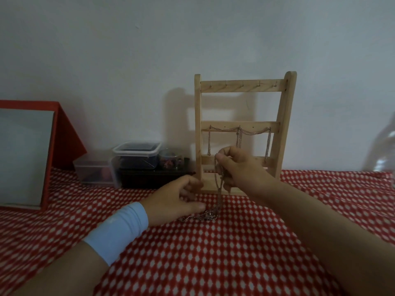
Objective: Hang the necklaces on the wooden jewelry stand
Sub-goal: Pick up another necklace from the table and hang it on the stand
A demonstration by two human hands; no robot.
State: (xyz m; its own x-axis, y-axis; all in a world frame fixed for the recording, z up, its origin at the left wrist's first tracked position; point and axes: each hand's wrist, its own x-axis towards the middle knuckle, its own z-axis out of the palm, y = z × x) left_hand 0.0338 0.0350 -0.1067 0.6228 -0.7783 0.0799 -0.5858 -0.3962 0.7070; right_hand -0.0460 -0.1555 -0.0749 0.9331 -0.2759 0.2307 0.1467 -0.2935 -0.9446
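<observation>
Head camera looked down on a surface covered in red cloth with white diamonds, set against a white wall. The wooden jewelry stand stood upright at 12 o'clock from the hands, just in front of the wall. Its top rail of small hooks was bare, and hung chains draped in swags along the middle rail, with ends dangling toward the lower rail.

The right hand was raised in front of the stand's lower rail, its thumb and forefinger pinching a chain necklace. The necklace dropped straight down to 6 o'clock and ended in a loose heap on the cloth. The left hand, with a light blue wristband, lay at 8 o'clock from the right hand. Its fingers curved down and its thumb tip touched the heap; whether it pinched the chain could not be told.

At 9 o'clock from the stand sat a cluster of containers. A lidded clear tub held something dark. A round clear jar just beside it held small reddish bits. Both rested on a black box. A lower clear box at their 9 o'clock held something pinkish, too dim to name. Farther left leaned a red case with a grey panel. A clear plastic bottle stood at the far 3 o'clock edge.
</observation>
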